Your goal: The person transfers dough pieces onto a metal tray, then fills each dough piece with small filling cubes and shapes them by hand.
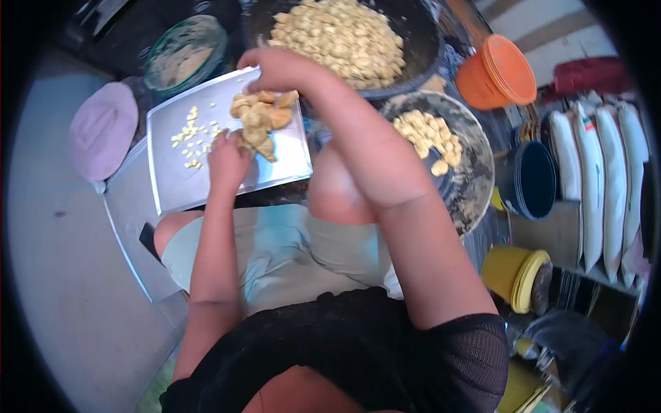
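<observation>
A silvery metal tray (196,186) lies across my lap, tilted in view. Small pale-yellow bits (189,134) are scattered over its left half, and several golden-brown lumpy pieces (258,124) are heaped at its right. My left hand (227,162) reaches onto the tray between the bits and the heap. Its fingers are bent together at the pale bits; what they pinch, if anything, is hidden. My right hand (275,69) is curled over the tray's far edge, just above the brown heap, with its fingers partly out of sight.
Beyond the tray stands a large dark basin (430,48) full of pale lumps. To the right, a round, crusted pan (475,162) holds more lumps. An orange bucket (475,79), a dark bucket (537,179) and a yellow bucket (506,272) stand farther right. A green-rimmed bowl (220,41) sits at upper left.
</observation>
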